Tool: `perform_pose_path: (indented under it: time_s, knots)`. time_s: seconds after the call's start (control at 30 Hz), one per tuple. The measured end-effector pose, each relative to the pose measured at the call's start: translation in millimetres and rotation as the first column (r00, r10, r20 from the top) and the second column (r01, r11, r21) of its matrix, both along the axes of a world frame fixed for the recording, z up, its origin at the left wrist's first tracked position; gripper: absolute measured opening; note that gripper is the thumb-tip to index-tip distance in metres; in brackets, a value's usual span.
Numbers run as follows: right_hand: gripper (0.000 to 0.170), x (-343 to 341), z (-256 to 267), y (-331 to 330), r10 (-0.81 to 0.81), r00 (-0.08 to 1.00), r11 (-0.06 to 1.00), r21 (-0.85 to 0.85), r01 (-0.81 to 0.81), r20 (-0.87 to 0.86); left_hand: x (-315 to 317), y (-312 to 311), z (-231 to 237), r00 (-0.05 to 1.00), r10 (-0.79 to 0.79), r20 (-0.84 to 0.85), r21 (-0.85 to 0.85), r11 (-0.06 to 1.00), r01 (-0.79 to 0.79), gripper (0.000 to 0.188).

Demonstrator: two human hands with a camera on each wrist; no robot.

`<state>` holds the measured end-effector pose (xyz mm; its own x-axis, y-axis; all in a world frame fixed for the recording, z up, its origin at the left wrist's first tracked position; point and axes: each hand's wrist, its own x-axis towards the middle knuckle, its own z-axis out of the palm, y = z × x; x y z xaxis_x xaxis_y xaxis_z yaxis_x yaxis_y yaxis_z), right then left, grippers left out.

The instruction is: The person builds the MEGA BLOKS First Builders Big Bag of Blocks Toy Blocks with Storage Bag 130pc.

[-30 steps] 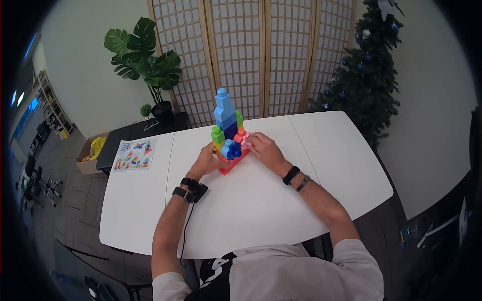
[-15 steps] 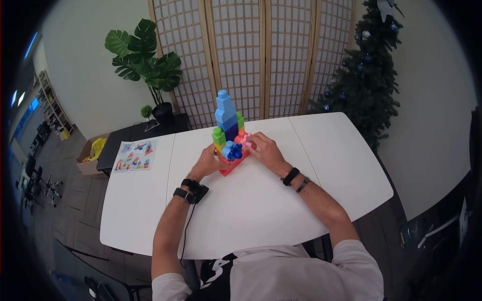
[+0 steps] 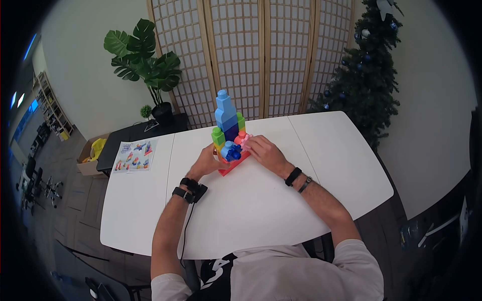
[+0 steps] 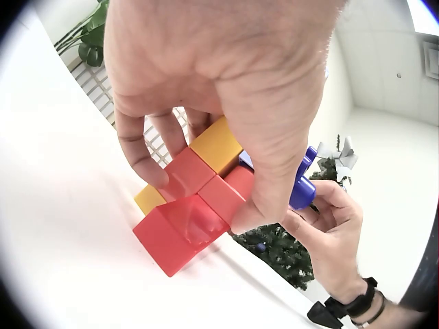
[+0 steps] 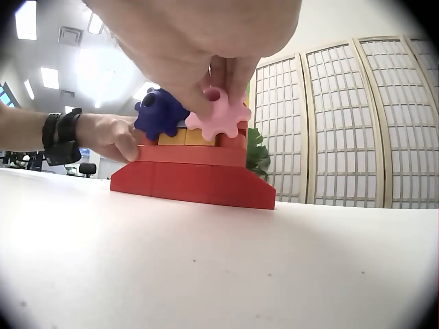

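Observation:
A toy building-block tower (image 3: 224, 109), light blue at the top, rises from a red block base (image 5: 192, 181) on the white table. Green blocks (image 3: 218, 135) flank it. My left hand (image 3: 205, 163) holds the base's left end, with the thumb on a red block and the fingers on the opposite side in the left wrist view. Two toy gears face front side by side: a dark blue gear (image 5: 159, 114) and a pink gear (image 5: 221, 120). My right hand (image 3: 268, 154) pinches the pink gear from above; part of the gear is hidden behind the fingers.
A printed sheet with pictures of block models (image 3: 134, 156) lies on the table's left side. Behind stand a folding screen (image 3: 286, 60), a potted plant (image 3: 145, 55) on a black side table and a decorated tree (image 3: 369, 75). A cable (image 3: 187, 231) runs from my left wrist.
My right hand's fingers have shifted slightly around the pink gear. My left hand and the tower stay in place.

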<state>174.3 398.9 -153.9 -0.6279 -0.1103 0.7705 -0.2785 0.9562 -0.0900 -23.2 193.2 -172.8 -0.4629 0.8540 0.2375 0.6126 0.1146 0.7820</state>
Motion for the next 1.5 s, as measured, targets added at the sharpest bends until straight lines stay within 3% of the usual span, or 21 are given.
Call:
perform_pose_path:
  time_s: [0.13, 0.57, 0.67, 0.7, 0.73, 0.77, 0.83, 1.0, 1.07, 1.13, 1.17, 1.2, 1.23, 1.27, 1.33, 1.43, 1.5]
  knots:
    - [0.025, -1, -2, 4, -0.017, 1.000, 0.989, 0.149, 0.020, -0.016, 1, 0, 2, 1.000, -0.010, 0.007, 0.000, 1.000, 0.010, 0.069]
    - [0.028, 3, 7, 3, 0.009, 0.999, 0.934, 0.358, 0.009, -0.047, 1, -1, 6, 1.000, -0.018, 0.006, -0.017, 1.000, 0.019, 0.068]
    - [0.021, 7, 18, -2, 0.065, 0.997, 0.977, 0.209, -0.053, -0.049, 0, -1, 6, 1.000, -0.020, 0.000, -0.019, 1.000, 0.020, 0.067]
    - [0.026, 10, 22, -5, -0.093, 0.978, 0.991, -0.079, 0.109, 0.187, 1, -1, 6, 1.000, -0.024, -0.004, -0.013, 1.000, 0.024, 0.066]
    - [0.042, 11, 24, -6, -0.166, 0.880, 0.894, -0.310, 0.324, 0.444, 1, -2, 7, 1.000, -0.024, -0.004, -0.013, 1.000, 0.024, 0.066]
    - [0.042, 8, 19, 0, -0.165, 0.881, 0.894, -0.311, 0.324, 0.443, 0, -2, 8, 1.000, -0.030, 0.001, -0.042, 0.999, 0.030, 0.068]
    - [0.073, 3, 5, 19, -0.134, 0.865, 0.853, -0.388, 0.349, 0.483, -3, -1, 8, 0.999, -0.037, 0.001, -0.070, 0.997, 0.037, 0.069]
    - [0.075, 6, -11, 36, -0.224, 0.879, 0.853, -0.351, 0.385, 0.420, -13, 3, 3, 0.998, -0.039, 0.050, -0.115, 0.992, 0.045, 0.097]
    - [0.073, 8, -9, 38, -0.241, 0.877, 0.850, -0.346, 0.398, 0.417, -24, 5, -3, 0.992, -0.095, 0.084, -0.085, 0.991, 0.102, 0.099]
    - [0.050, 10, -7, 42, -0.122, 0.868, 0.807, -0.461, 0.369, 0.481, -28, 7, -7, 0.982, -0.152, 0.114, -0.053, 0.986, 0.159, 0.101]
    - [0.050, 9, -14, 45, -0.122, 0.868, 0.807, -0.462, 0.369, 0.481, -28, 7, -9, 0.975, -0.150, 0.161, -0.056, 0.985, 0.161, 0.099]
    - [0.041, 7, -26, 48, 0.021, 0.895, 0.796, -0.548, 0.255, 0.446, -29, 7, -11, 0.967, -0.148, 0.207, -0.059, 0.985, 0.163, 0.098]
    - [0.047, 7, -28, 46, 0.162, 0.903, 0.766, -0.628, 0.139, 0.398, -29, 5, -15, 0.967, -0.147, 0.206, -0.059, 0.985, 0.163, 0.098]
    - [0.047, 7, -29, 46, 0.162, 0.903, 0.766, -0.628, 0.139, 0.397, -29, 3, -20, 0.964, -0.196, 0.180, -0.050, 0.977, 0.208, 0.095]
    - [0.072, 6, -27, 45, 0.264, 0.830, 0.793, -0.601, 0.103, 0.491, -32, 2, -25, 0.957, -0.247, 0.151, -0.046, 0.966, 0.256, 0.092]
    - [0.070, 6, -22, 42, 0.262, 0.817, 0.819, -0.566, 0.092, 0.513, -34, 5, -33, 0.958, -0.219, 0.187, -0.056, 0.971, 0.233, 0.086]
    - [0.068, -6, -37, 52, 0.281, 0.823, 0.815, -0.575, 0.067, 0.494, -37, 3, -36, 0.995, -0.099, -0.002, -0.086, 0.991, 0.098, 0.082]
